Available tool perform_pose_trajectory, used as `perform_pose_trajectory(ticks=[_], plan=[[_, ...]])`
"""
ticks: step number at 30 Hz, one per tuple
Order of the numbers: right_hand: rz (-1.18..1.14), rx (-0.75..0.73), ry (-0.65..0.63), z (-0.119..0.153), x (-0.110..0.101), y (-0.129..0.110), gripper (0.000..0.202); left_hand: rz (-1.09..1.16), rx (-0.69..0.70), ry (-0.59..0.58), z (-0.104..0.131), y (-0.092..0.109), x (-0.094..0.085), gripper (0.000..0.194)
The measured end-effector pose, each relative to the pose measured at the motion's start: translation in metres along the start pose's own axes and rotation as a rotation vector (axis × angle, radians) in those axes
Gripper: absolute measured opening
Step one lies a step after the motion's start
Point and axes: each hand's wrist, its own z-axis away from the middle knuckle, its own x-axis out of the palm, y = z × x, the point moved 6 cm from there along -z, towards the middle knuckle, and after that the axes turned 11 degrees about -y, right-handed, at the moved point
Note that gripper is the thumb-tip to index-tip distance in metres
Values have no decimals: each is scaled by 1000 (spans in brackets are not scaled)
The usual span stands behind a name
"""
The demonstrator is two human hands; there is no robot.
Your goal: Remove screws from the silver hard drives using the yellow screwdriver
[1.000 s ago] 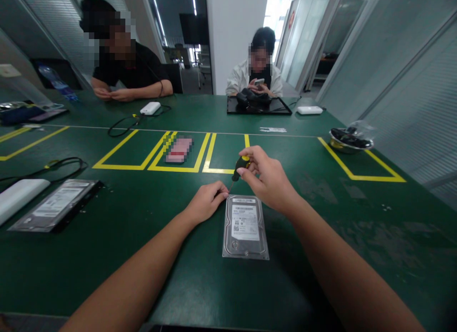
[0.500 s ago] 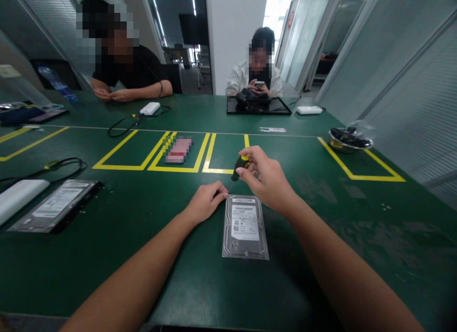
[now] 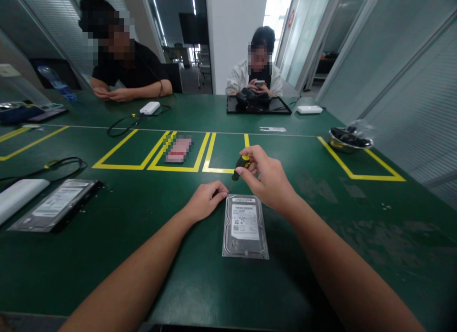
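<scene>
A hard drive (image 3: 246, 227) lies flat on the green table in front of me, its white label facing up. In my right hand (image 3: 266, 177) is a short screwdriver (image 3: 240, 167) with a dark green and yellow handle, tilted, its thin shaft pointing down at the drive's far left corner. The fingers of my left hand (image 3: 207, 201) are pinched together at that same corner, beside the screwdriver's tip. Whatever sits between those fingertips is too small to make out.
On the left lie a second hard drive (image 3: 59, 206), a white power bank (image 3: 21, 198) and a black cable (image 3: 71, 167). A pink item (image 3: 179, 150) rests inside yellow tape. A metal bowl (image 3: 350, 140) stands at right. Two people sit across, near a black tray (image 3: 259, 108).
Both hands keep their places at the drive's far left corner, with the screwdriver still in my right hand. Hardly anything else differs.
</scene>
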Motion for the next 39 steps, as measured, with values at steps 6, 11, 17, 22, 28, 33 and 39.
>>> perform_pose_trajectory(ticks=[6,11,17,22,28,33,39], plan=[[46,-12,5,0,0,-1,25,-3,13,-13,0,2,1,10],[68,-32,-4,1,0,-4,24,3,44,0,1,6,1,7],[76,-25,-29,1,0,-9,23,0,49,3,0,7,1,7],[92,-39,-56,1,0,-13,24,0,52,-3,0,5,1,7],[115,-83,-51,2,0,-16,27,-8,52,-4,0,6,1,8],[128,-139,14,2,-1,-16,23,-11,55,-10,-1,4,2,9],[114,-171,70,2,-4,-16,18,8,51,-63,0,5,4,11]])
